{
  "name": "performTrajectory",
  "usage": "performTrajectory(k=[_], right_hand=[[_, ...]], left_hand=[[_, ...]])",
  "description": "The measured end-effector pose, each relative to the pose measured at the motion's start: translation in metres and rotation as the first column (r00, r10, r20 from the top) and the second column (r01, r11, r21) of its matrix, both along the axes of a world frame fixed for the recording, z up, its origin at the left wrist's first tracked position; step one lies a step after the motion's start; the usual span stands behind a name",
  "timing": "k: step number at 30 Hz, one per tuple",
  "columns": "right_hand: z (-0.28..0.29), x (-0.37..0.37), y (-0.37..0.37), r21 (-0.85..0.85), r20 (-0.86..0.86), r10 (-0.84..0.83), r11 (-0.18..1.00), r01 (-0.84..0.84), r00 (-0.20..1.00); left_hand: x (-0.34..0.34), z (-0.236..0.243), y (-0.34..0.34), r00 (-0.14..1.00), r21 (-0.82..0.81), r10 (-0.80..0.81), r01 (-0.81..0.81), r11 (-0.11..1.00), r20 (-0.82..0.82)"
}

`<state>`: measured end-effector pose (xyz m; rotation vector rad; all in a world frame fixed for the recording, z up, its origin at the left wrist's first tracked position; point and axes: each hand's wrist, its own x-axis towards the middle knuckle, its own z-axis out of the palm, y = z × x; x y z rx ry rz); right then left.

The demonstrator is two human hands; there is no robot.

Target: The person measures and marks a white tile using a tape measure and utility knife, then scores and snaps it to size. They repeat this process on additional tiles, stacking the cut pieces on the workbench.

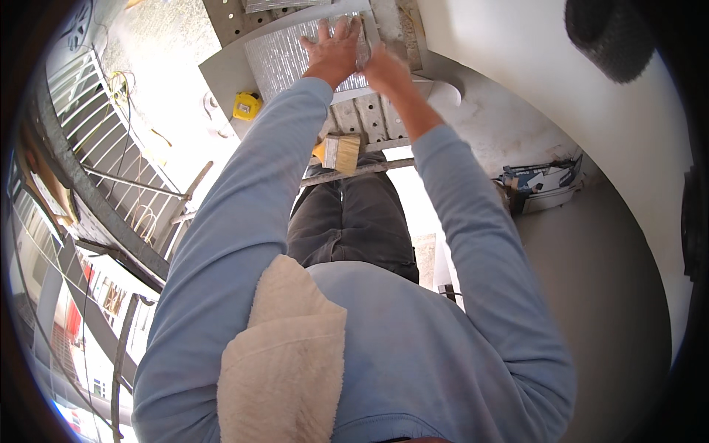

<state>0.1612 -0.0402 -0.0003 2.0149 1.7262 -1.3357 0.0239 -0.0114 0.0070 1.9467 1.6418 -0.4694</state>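
A silver foil-faced sheet (284,55) lies at the top of the view, with pale sheet material around its edges. Flat on the foil, with fingers spread, rests my left hand (332,53). Beside it, at the sheet's right edge, is my right hand (387,72), slightly blurred. Its fingers look curled together; whatever is in them is hidden. A wide paintbrush (343,153) with pale bristles and a yellow handle lies nearer to me, below the sheet. Left of the sheet sits a yellow tape measure (247,105).
Under the sheet runs a perforated metal plank (369,118). A large, smooth, curved white wall (502,44) rises on the right, with a blue-and-white bag (543,184) low beside it. Metal bars and a railing (111,214) stand at left. A cream towel (284,362) hangs over my front.
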Motion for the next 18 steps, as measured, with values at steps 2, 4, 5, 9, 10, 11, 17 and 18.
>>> performTrajectory(k=[2,4,5,9,10,11,17,18], right_hand=[[0.012,0.008,-0.047,-0.165,0.039,-0.02,0.986,0.027,0.999],[0.024,0.017,-0.1,-0.273,0.072,-0.047,0.96,0.065,0.996],[0.031,0.023,-0.128,-0.335,0.081,-0.029,0.941,0.054,0.996],[0.046,0.037,-0.189,-0.247,0.171,-0.189,0.942,0.228,0.967],[0.044,0.036,-0.188,-0.186,0.111,-0.232,0.95,0.249,0.966],[0.038,0.034,-0.176,-0.138,0.064,-0.273,0.95,0.28,0.96],[-0.015,0.015,-0.06,0.27,-0.188,-0.383,0.866,0.422,0.905],[-0.024,0.015,-0.042,0.412,-0.222,-0.349,0.813,0.412,0.911]], left_hand=[[0.001,0.001,0.0,1.0,0.003,0.001,-0.001,1.0,0.004],[0.002,0.004,0.001,1.0,0.005,-0.017,0.017,1.0,-0.023],[0.002,0.005,0.001,1.0,0.009,-0.017,0.017,1.0,-0.022],[-0.004,0.003,0.008,0.999,0.011,-0.051,0.051,0.999,-0.001],[-0.009,0.002,0.007,0.998,0.005,-0.063,0.063,0.998,0.011],[-0.017,0.0,0.008,1.0,0.055,-0.008,0.007,0.998,0.017],[-0.058,-0.017,0.006,1.0,0.122,0.014,-0.017,0.992,0.022],[-0.058,-0.018,0.003,0.998,0.179,-0.013,0.001,0.984,0.064]])
